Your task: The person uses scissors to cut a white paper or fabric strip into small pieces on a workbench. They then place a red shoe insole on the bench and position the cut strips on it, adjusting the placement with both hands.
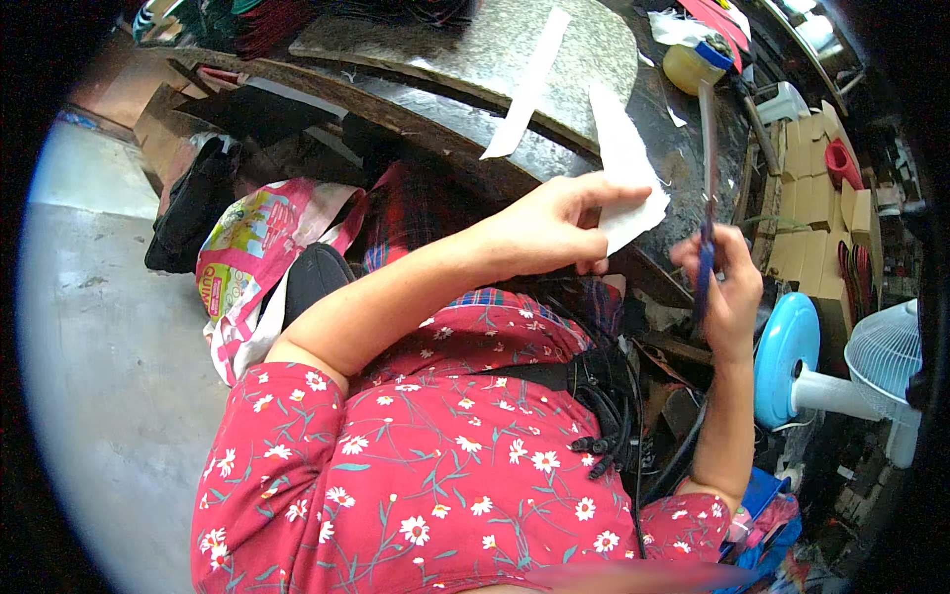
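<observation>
My left hand (564,226) pinches a white piece of paper or cloth (628,163) between thumb and fingers, at the table's near edge. The piece is wide at the hand and narrows to a point at its far end. To the right, my right hand (730,282) is closed round the dark blue handles of a pair of scissors (709,163). Their long blades point away from me, apart from the white piece. A separate long white strip (529,89) lies across the grey speckled board (435,45) on the table.
At the table's far right stands a yellowish jar with a blue lid (696,65). Cardboard boxes (807,188) are stacked to the right, above a blue-and-white fan (792,361). A printed bag (262,247) rests at my left, beside the grey floor (119,366).
</observation>
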Action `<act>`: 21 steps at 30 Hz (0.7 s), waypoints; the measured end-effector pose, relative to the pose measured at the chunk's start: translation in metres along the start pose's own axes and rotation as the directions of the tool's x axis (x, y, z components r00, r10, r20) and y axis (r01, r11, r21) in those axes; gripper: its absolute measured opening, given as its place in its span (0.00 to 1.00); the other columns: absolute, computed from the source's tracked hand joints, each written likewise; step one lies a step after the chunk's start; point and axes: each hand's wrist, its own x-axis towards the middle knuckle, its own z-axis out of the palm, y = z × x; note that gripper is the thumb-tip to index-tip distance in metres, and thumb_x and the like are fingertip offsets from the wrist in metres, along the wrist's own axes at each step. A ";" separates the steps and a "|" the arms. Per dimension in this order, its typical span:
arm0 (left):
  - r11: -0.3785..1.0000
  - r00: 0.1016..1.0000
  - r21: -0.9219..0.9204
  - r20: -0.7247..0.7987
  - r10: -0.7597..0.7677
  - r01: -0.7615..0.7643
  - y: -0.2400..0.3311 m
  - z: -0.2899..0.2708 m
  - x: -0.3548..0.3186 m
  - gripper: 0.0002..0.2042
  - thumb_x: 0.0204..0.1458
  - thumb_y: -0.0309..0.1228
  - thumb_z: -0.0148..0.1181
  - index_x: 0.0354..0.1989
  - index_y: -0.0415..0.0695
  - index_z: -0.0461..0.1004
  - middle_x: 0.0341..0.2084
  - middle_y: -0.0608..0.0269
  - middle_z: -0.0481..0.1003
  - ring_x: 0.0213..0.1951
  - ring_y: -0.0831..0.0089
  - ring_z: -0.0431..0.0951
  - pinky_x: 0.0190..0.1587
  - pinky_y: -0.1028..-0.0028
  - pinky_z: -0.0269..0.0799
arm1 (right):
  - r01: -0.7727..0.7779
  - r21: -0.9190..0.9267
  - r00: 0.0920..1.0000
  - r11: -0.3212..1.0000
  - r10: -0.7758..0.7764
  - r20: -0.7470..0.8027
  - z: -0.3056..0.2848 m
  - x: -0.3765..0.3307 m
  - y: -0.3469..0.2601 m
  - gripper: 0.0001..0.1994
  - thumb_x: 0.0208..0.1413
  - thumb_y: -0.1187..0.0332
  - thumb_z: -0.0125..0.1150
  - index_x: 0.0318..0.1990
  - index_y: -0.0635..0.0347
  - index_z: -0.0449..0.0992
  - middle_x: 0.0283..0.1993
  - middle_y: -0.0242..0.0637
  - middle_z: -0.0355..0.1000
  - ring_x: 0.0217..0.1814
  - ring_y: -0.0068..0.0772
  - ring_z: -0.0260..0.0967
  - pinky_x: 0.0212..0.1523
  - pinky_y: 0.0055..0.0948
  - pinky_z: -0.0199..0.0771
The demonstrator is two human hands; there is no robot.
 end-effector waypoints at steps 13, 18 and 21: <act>0.907 0.939 0.299 -0.085 0.334 -0.296 0.008 0.001 0.035 0.27 0.54 0.22 0.61 0.65 0.44 0.66 0.41 0.68 0.74 0.38 0.83 0.72 0.42 0.81 0.70 | -0.551 0.323 0.823 0.769 0.437 0.363 -0.013 -0.091 -0.011 0.30 0.52 0.40 0.64 0.43 0.62 0.71 0.28 0.31 0.73 0.28 0.15 0.65 0.29 0.16 0.61; 0.945 0.942 0.061 -0.083 0.326 -0.322 0.003 0.019 0.033 0.36 0.54 0.22 0.63 0.71 0.48 0.54 0.39 0.69 0.74 0.34 0.85 0.71 0.36 0.82 0.70 | -0.551 0.398 0.830 0.733 0.432 0.353 0.000 -0.087 -0.017 0.29 0.53 0.43 0.65 0.42 0.64 0.70 0.26 0.31 0.70 0.26 0.18 0.66 0.27 0.17 0.61; 0.955 0.955 0.067 -0.057 0.292 -0.288 0.002 0.022 0.030 0.40 0.54 0.22 0.64 0.73 0.50 0.49 0.38 0.67 0.74 0.33 0.84 0.71 0.35 0.82 0.71 | -0.600 0.364 0.792 0.712 0.466 0.393 0.001 -0.084 -0.021 0.36 0.49 0.34 0.63 0.41 0.66 0.69 0.26 0.32 0.67 0.24 0.21 0.67 0.26 0.19 0.65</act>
